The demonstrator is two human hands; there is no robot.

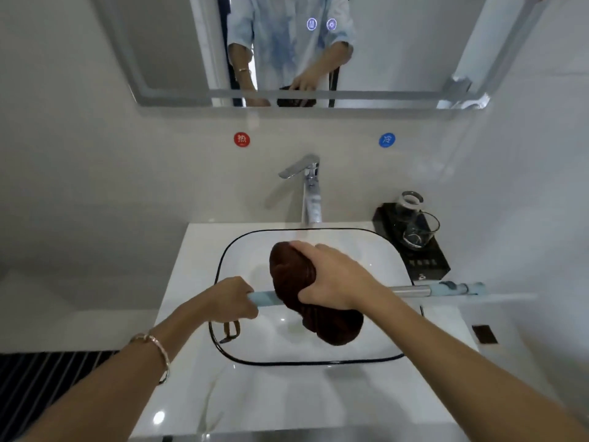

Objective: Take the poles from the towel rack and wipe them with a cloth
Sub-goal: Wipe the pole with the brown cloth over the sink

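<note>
A pale blue pole (411,290) is held level over the basin (393,250), its end gripped by the left hand (234,299), a brown cloth (294,275) clamped around it by the right hand (334,275).

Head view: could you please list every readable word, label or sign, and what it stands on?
"热": red round sticker on the wall.
"冷": blue round sticker, same wall.
Two lit icons on the mirror: symbols, no words.
Black tray: white print, too blurred to read.

White counter (287,400), black tray (428,264) (holding glasses (420,231))
</note>
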